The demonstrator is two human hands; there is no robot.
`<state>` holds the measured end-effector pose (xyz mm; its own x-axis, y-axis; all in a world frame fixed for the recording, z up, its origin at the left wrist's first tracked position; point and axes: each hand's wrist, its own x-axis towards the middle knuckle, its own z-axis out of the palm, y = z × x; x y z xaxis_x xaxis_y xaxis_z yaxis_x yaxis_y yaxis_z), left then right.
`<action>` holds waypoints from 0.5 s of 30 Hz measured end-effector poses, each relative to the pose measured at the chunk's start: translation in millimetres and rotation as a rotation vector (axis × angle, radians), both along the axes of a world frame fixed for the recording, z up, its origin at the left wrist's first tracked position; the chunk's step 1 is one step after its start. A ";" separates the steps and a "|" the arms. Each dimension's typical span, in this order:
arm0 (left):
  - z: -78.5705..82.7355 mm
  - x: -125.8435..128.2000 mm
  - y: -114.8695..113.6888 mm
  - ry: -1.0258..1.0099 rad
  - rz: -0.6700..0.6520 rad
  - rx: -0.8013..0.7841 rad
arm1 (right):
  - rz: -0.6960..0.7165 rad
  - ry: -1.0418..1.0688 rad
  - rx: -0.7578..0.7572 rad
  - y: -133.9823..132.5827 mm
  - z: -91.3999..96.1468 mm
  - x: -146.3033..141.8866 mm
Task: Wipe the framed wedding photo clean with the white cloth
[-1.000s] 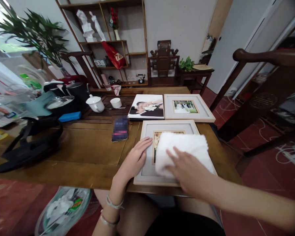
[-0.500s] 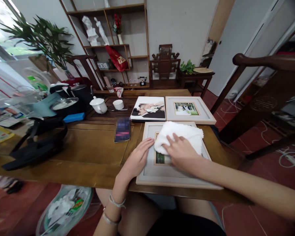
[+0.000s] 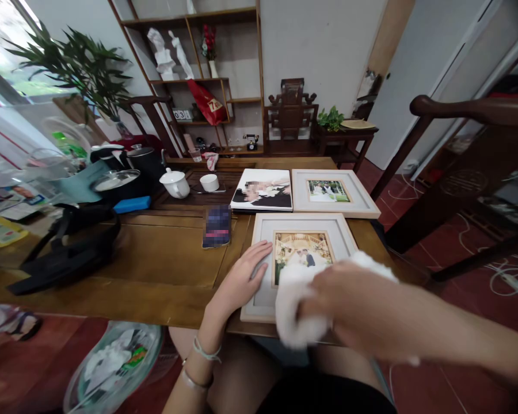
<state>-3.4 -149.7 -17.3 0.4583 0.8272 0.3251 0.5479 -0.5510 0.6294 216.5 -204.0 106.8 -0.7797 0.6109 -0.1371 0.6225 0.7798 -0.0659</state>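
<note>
A pale wooden picture frame (image 3: 259, 230) with a wide light mat and a small photo lies flat at the table's front edge. On its left side rests my left hand (image 3: 242, 277), fingers stretched out flat. My right hand (image 3: 336, 293), smeared by motion, grips a white cloth (image 3: 297, 322) over the frame's lower right part. The cloth hides that corner and the photo's lower edge. Behind lie a second picture frame (image 3: 362, 198) and, beside it, a flat photo panel (image 3: 237, 198) with a white upper part.
A dark blue booklet (image 3: 217, 227) lies left of the near frame. Farther left are a black strap-like bag (image 3: 69, 241), a blue block (image 3: 132, 204), a white lidded cup (image 3: 175, 183) and a pot (image 3: 116, 181). Below stands a waste bin (image 3: 153, 351); a dark chair (image 3: 449, 172) is right.
My right hand has drawn the white cloth down towards me and bunched it, uncovering most of the photo. My left hand has stayed on the frame's left side.
</note>
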 end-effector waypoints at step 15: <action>-2.0 -0.6 1.8 -0.002 -0.014 0.039 | 0.159 0.072 0.327 123.2 -79.1 -8.2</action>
<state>-4.1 -148.0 -19.3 0.4693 0.8072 0.3582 0.5383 -0.5830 0.6086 208.3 -80.7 27.8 -0.8691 0.4836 0.1038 0.4945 0.8536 0.1640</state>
